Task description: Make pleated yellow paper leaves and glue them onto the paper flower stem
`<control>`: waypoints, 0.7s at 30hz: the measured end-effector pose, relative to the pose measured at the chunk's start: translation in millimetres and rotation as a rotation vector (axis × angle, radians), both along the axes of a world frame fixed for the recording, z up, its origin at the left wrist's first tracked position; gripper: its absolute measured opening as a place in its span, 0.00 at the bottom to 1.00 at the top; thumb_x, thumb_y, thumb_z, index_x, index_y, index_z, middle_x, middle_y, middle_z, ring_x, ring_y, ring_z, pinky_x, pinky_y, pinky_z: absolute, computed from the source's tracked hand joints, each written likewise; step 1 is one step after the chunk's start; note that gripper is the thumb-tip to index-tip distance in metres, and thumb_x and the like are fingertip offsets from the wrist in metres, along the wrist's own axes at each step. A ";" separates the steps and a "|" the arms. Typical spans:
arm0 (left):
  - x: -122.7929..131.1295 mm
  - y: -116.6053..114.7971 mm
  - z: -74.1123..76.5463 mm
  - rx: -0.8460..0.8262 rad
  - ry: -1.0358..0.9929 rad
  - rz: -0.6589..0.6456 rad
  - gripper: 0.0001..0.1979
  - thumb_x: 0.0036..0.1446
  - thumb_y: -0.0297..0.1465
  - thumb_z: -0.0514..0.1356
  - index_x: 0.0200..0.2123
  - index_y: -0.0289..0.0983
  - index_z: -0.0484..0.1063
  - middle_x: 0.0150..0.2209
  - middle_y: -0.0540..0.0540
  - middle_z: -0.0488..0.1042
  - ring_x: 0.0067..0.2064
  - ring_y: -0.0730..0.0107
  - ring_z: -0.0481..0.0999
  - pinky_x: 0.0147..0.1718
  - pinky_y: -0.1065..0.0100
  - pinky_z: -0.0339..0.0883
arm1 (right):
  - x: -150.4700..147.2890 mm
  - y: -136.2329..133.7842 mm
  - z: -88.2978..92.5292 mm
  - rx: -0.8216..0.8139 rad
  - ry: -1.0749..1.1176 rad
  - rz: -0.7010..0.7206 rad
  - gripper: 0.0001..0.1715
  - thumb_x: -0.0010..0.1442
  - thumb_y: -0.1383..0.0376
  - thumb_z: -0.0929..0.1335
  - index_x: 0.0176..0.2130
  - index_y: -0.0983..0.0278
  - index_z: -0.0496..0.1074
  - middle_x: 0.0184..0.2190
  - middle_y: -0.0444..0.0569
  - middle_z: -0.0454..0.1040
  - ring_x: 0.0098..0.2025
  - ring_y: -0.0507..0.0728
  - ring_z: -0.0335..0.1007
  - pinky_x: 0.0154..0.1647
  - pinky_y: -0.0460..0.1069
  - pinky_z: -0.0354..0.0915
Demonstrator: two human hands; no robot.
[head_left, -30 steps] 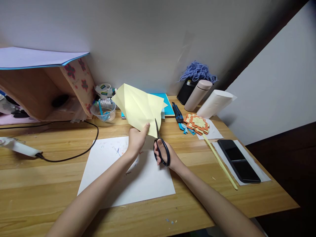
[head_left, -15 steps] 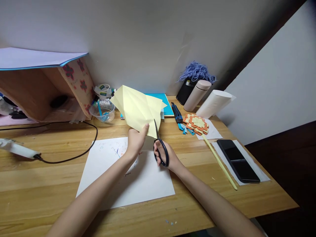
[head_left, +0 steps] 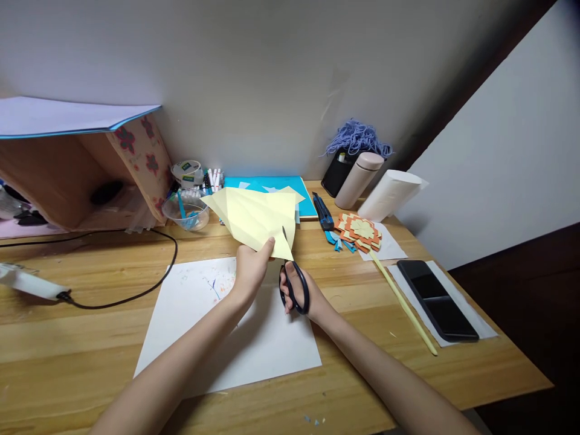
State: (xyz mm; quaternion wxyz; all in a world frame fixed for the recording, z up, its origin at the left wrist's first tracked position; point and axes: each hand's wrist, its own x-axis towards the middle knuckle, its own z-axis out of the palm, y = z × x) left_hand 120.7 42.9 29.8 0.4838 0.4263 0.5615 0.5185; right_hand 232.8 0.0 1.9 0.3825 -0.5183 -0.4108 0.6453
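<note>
My left hand (head_left: pixel 252 267) pinches the near edge of a creased sheet of yellow paper (head_left: pixel 258 214), thumb on top and the other fingers beneath it. The sheet is held up above the table, tilted, with a pointed corner sticking out on each side. My right hand (head_left: pixel 302 290) has its fingers through the loops of black-handled scissors (head_left: pixel 307 289). The scissors' blades straddle the paper's near edge just right of my left thumb; one blade tip shows above the sheet, the other blade is mostly hidden.
White paper (head_left: pixel 203 344) with coloured marks lies below my hands. To the right are a utility knife (head_left: pixel 322 211), an orange-and-yellow paper flower (head_left: pixel 360 231), a phone (head_left: pixel 437 300) and a bottle (head_left: pixel 359 180). A plastic bowl (head_left: pixel 185 214) and a cable (head_left: pixel 174 260) are left.
The yellow paper has tipped flatter and lower, uncovering more of the blue folder and markers behind it. Both hands keep their holds, and the scissors stay at the paper's near edge.
</note>
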 end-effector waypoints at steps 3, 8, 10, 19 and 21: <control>0.3 0.4 -4.0 0.016 -0.018 -0.002 0.18 0.47 0.38 0.62 0.37 0.29 0.75 0.36 0.37 0.78 0.34 0.60 0.77 0.29 0.67 0.70 | -1.2 -1.2 1.3 -0.037 0.003 -0.002 0.38 0.41 0.31 0.60 0.26 0.63 0.58 0.12 0.34 0.56 0.09 0.46 0.55 0.07 0.43 0.61; 0.8 0.4 -3.2 -0.025 -0.012 0.007 0.14 0.46 0.34 0.60 0.33 0.29 0.76 0.30 0.40 0.78 0.32 0.60 0.77 0.27 0.68 0.70 | -1.4 -2.4 2.8 -0.100 -0.018 0.015 0.37 0.42 0.32 0.60 0.26 0.62 0.58 0.11 0.34 0.56 0.09 0.46 0.54 0.07 0.44 0.61; 1.3 -0.1 -1.8 -0.048 -0.006 0.010 0.12 0.46 0.32 0.59 0.31 0.29 0.76 0.27 0.41 0.78 0.30 0.62 0.77 0.26 0.69 0.69 | -1.6 -3.2 2.6 -0.114 -0.019 0.021 0.38 0.41 0.31 0.60 0.26 0.62 0.58 0.11 0.34 0.56 0.08 0.46 0.54 0.06 0.44 0.61; 3.8 0.1 -5.8 -0.049 0.000 0.007 0.12 0.45 0.31 0.58 0.31 0.30 0.75 0.28 0.42 0.78 0.30 0.63 0.76 0.25 0.69 0.69 | 1.6 -5.9 -6.1 -0.127 0.005 0.031 0.33 0.48 0.35 0.60 0.27 0.63 0.59 0.12 0.34 0.57 0.09 0.46 0.55 0.07 0.43 0.61; 4.1 -0.1 -6.2 -0.061 0.004 0.006 0.11 0.45 0.31 0.58 0.30 0.30 0.75 0.27 0.43 0.77 0.29 0.63 0.76 0.25 0.69 0.69 | 2.7 -5.9 -7.7 -0.134 0.014 0.034 0.33 0.49 0.35 0.60 0.27 0.63 0.60 0.12 0.34 0.57 0.09 0.46 0.55 0.08 0.43 0.62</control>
